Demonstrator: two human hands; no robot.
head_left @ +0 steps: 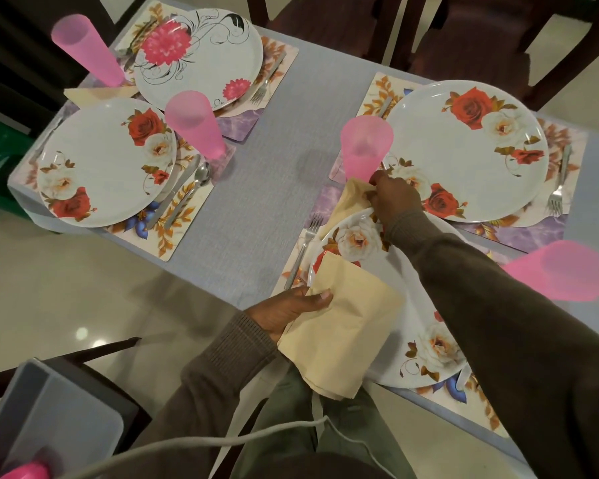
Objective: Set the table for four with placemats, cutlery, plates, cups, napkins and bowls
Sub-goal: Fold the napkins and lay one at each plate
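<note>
- Gripping a folded cream napkin point(343, 326): left hand point(291, 311), thumb on top and fingers beneath, held over the near edge of the nearest plate point(405, 340).
- Right hand point(393, 195) reaches forward; fingertips pinch a second cream napkin point(348, 202), which lies between the nearest plate and the far-right plate point(471, 146), just at the foot of a pink cup point(365, 146).
- Napkins counted: 3. The third point(90, 95) lies at the far left beside the tall pink cup point(87, 51).
- Plates counted: 4, white with floral print, one on each placemat.
- Placemats counted: 4, floral; near-left one point(180, 229) and the rest lie in two pairs on the grey surface point(256, 167).
- Pink cups on the surface: 4, including one point(196, 124) between the two left plates and one blurred at the right edge point(561, 271).
- Forks seen: 3, one point(305, 247) left of the nearest plate, one point(559, 188) right of the far-right plate, one point(267, 81) by the far-left plate.
- One knife and one spoon point(191, 191) lie right of the near-left plate.
- Grey tray point(49, 409) sits at lower left, off the surface.
</note>
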